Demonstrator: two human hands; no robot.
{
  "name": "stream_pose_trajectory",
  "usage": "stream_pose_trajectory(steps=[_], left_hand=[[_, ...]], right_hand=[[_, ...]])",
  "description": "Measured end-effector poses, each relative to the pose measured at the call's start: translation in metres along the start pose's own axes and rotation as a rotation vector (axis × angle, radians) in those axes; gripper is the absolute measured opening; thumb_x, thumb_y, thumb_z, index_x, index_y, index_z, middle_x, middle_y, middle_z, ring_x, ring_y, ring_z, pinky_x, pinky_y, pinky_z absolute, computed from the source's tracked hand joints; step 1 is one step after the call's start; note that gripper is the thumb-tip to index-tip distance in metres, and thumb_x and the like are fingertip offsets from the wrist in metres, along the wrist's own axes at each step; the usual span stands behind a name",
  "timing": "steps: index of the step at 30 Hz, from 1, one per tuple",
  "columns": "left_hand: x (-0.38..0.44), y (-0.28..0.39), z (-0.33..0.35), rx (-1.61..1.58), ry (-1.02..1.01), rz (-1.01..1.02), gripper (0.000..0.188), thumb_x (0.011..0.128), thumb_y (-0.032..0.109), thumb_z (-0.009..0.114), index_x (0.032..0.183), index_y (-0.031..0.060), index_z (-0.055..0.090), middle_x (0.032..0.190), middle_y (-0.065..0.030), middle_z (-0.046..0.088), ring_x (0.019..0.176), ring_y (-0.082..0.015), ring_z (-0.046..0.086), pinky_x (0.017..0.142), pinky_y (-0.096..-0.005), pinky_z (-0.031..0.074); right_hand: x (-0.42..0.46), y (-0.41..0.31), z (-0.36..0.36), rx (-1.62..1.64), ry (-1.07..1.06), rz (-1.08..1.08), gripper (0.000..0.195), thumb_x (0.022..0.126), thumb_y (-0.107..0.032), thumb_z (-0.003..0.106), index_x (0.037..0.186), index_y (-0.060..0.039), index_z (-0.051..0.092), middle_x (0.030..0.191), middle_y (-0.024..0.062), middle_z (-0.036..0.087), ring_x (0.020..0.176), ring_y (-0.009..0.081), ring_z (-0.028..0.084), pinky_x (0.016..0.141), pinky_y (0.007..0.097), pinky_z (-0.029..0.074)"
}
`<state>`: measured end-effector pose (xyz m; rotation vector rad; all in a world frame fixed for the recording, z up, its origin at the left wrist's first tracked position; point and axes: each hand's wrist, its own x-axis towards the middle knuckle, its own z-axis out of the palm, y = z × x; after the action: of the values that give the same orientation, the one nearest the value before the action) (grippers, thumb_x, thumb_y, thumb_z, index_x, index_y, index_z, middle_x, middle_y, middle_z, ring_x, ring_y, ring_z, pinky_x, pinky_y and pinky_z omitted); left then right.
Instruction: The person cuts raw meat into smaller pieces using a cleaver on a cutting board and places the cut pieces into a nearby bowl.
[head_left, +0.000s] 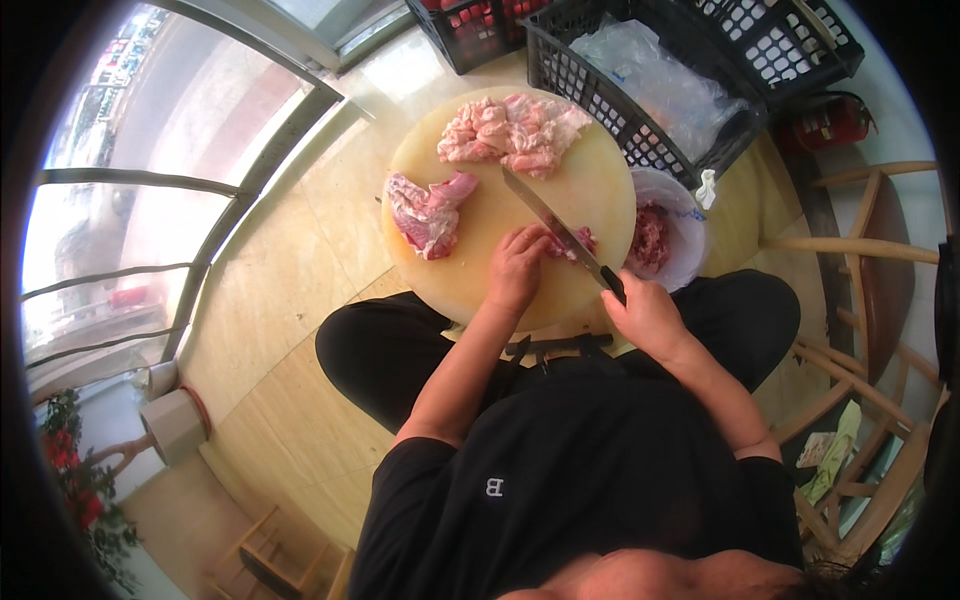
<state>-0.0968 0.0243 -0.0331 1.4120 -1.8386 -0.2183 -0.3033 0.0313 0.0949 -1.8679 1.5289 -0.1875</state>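
My right hand (649, 315) grips the black handle of a long knife (551, 219), its blade slanting up and left across a round cutting board (480, 292). Under the blade lies a small piece of red meat (583, 241). The fingers of my left hand (519, 262) press on the left end of that piece, close to the blade. A pile of pale fatty trimmings (510, 131) covers the far part of the board. At the board's left rest larger chunks of raw meat (427, 214). Just right of the board, a white bowl (686, 247) contains cut red meat (649, 236).
A black plastic crate (592, 101) holding clear plastic bags (660, 71) stands behind the board, with another crate (472, 34) of red items beside it. A fire extinguisher (825, 127) and a wooden chair (874, 247) are at right. Glass doors (172, 150) line the left.
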Motion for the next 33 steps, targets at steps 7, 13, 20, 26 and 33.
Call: stream_pose_trajectory(steps=[7,13,20,26,33], left_hand=[[0.013,0.010,-0.017,-0.019,-0.154,0.173,0.018,0.071,-0.001,0.064,0.087,0.0059,0.067,0.100,-0.0102,0.064,0.099,-0.0318,0.058,0.083,-0.0407,0.049],[0.003,-0.009,-0.039,0.151,-0.257,-0.024,0.012,0.070,0.012,0.064,0.079,0.0062,0.061,0.093,-0.0078,0.057,0.102,-0.0310,0.053,0.093,-0.0433,0.041],[0.014,0.015,-0.021,0.211,-0.231,0.032,0.040,0.072,0.011,0.061,0.112,0.0086,0.060,0.122,-0.0112,0.054,0.112,-0.0327,0.049,0.099,-0.0471,0.037],[0.032,0.041,-0.008,0.045,-0.490,0.064,0.029,0.077,0.012,0.057,0.104,0.0146,0.065,0.107,-0.0060,0.061,0.101,-0.0289,0.054,0.090,-0.0425,0.043],[0.034,0.013,-0.039,0.495,-0.181,0.097,0.026,0.074,0.010,0.061,0.100,0.0084,0.065,0.108,-0.0105,0.062,0.098,-0.0297,0.056,0.086,-0.0414,0.044]], right_hand=[[-0.005,0.009,-0.004,0.145,0.122,-0.112,0.023,0.082,-0.022,0.063,0.087,0.0001,0.060,0.072,0.0245,0.062,0.069,0.0435,0.060,0.061,0.0491,0.048],[0.000,0.012,-0.019,0.228,0.134,-0.113,0.023,0.082,-0.024,0.063,0.085,-0.0012,0.060,0.067,0.0221,0.060,0.067,0.0424,0.060,0.059,0.0476,0.047],[0.006,0.017,-0.030,0.240,0.120,-0.148,0.023,0.085,-0.021,0.063,0.088,0.0014,0.059,0.064,0.0159,0.060,0.055,0.0290,0.058,0.054,0.0359,0.044],[0.007,0.032,-0.030,0.395,0.232,-0.163,0.023,0.084,-0.025,0.062,0.085,-0.0019,0.060,0.070,0.0222,0.061,0.069,0.0408,0.060,0.059,0.0451,0.046],[0.004,0.048,-0.033,0.336,0.255,-0.128,0.025,0.085,-0.020,0.064,0.097,0.0019,0.061,0.072,0.0190,0.063,0.066,0.0333,0.063,0.059,0.0374,0.047]])
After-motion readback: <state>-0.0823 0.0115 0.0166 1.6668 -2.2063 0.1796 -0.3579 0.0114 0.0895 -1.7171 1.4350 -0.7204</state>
